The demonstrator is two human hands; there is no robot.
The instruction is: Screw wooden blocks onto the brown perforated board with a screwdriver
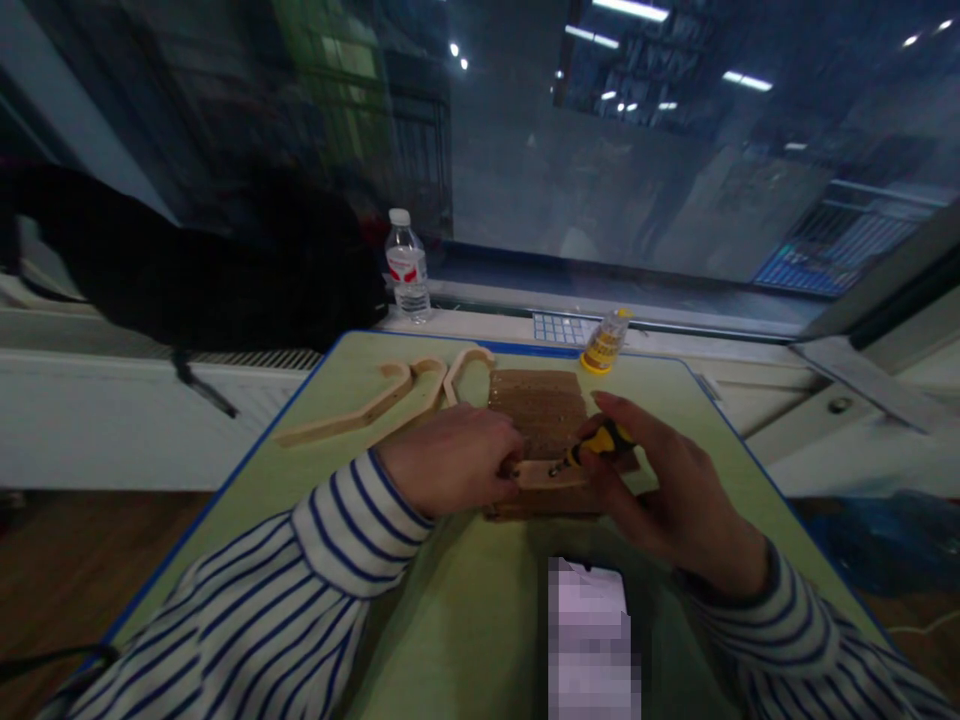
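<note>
Gripping yellow-black screwdriver (598, 441): right hand (669, 485); left hand (455, 456) holding wooden strip (535, 477) on brown board (534, 405).

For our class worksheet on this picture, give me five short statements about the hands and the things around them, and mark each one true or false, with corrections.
1. The right hand holds a yellow and black screwdriver. True.
2. The left hand is well away from any wood. False: the left hand holds one end of a small wooden piece.
3. Curved wooden strips lie to the left of the brown board. True.
4. The water bottle lies on its side. False: the water bottle stands upright.
5. Both sleeves are striped. True.
</note>
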